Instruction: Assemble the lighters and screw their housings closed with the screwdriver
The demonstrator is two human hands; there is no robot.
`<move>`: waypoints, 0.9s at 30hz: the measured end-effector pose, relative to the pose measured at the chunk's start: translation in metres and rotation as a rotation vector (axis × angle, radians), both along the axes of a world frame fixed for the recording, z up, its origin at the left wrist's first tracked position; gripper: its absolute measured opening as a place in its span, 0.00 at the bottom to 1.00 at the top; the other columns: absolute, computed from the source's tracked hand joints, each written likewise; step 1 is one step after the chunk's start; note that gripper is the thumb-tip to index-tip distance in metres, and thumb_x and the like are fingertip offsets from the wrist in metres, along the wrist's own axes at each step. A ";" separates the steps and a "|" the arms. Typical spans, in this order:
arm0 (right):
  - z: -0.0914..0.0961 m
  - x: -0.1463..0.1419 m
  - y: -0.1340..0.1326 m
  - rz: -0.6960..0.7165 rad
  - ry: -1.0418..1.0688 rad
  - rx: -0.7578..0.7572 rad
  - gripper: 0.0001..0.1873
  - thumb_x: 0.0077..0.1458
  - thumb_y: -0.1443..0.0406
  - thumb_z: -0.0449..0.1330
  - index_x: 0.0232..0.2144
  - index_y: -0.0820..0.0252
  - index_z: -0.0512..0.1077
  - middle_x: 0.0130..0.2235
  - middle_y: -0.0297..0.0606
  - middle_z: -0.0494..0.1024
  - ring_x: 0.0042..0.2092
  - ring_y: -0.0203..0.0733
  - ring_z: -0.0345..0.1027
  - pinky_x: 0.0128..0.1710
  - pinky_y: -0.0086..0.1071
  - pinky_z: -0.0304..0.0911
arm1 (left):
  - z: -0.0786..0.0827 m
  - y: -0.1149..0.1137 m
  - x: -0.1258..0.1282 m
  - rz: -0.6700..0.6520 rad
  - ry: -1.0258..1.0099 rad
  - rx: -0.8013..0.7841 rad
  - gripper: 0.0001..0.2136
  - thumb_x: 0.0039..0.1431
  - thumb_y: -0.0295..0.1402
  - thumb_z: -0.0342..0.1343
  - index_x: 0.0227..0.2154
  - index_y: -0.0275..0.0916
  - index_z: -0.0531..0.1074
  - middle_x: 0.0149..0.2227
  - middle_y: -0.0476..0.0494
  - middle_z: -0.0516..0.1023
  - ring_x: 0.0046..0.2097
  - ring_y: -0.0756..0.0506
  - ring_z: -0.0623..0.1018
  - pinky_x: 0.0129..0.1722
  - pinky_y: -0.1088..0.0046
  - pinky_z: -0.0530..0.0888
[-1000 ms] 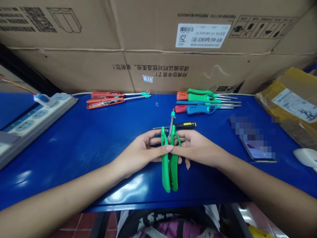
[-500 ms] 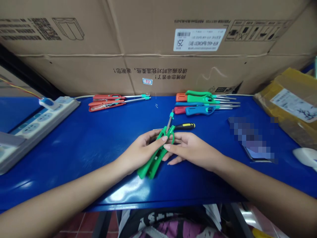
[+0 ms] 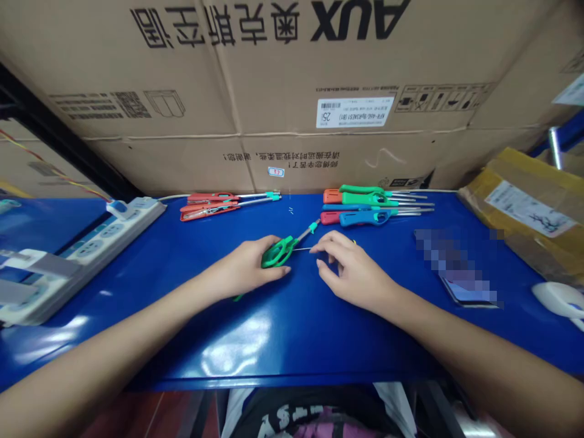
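My left hand [image 3: 249, 264] is closed around a green long-nosed lighter [image 3: 278, 252], its metal tube and turquoise collar pointing up and right. The palm and fingers cover the rear of its handle. Just right of it, my right hand [image 3: 353, 267] curls its fingers over a screwdriver [image 3: 302, 249], with the thumb slightly apart below. The thin shaft points left toward the lighter. Most of the dark handle is hidden behind the fingers, with a bit of yellow showing past the knuckles.
Red lighter pieces [image 3: 210, 211] lie at the back left, several coloured lighters [image 3: 365, 217] at the back right. A power strip [image 3: 98, 243] stands left. On the right are a phone [image 3: 469, 295], a white mouse [image 3: 559, 298] and a taped parcel [image 3: 529, 207]. Cardboard [image 3: 274, 85] walls the back.
My right hand has left the green lighter and moved to the screwdriver. My left hand alone holds the lighter, turned flatter and shifted left. The view has tilted up.
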State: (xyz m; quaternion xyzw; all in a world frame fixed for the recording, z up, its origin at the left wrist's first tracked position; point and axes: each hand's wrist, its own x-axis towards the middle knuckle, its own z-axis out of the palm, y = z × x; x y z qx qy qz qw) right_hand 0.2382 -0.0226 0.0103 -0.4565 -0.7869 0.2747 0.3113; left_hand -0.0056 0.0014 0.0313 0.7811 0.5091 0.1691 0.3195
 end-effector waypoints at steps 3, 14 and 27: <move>0.002 -0.001 -0.004 0.045 -0.093 0.045 0.10 0.61 0.68 0.56 0.43 0.58 0.74 0.48 0.41 0.73 0.40 0.38 0.70 0.42 0.36 0.69 | 0.004 0.024 -0.028 -0.043 0.298 0.116 0.21 0.56 0.51 0.61 0.43 0.39 0.74 0.31 0.46 0.77 0.30 0.44 0.73 0.31 0.72 0.64; 0.002 -0.004 -0.009 0.070 -0.127 0.054 0.09 0.63 0.67 0.54 0.43 0.57 0.74 0.51 0.43 0.72 0.44 0.42 0.71 0.42 0.37 0.69 | 0.006 0.074 -0.101 -0.070 0.499 0.293 0.19 0.60 0.52 0.57 0.40 0.41 0.71 0.42 0.37 0.79 0.42 0.37 0.76 0.41 0.69 0.65; -0.007 -0.001 -0.006 0.114 -0.139 0.148 0.10 0.63 0.68 0.54 0.43 0.57 0.74 0.49 0.41 0.73 0.44 0.42 0.72 0.43 0.39 0.70 | -0.022 0.099 -0.107 0.025 0.632 0.570 0.21 0.67 0.50 0.49 0.50 0.38 0.70 0.53 0.32 0.74 0.55 0.32 0.75 0.55 0.57 0.70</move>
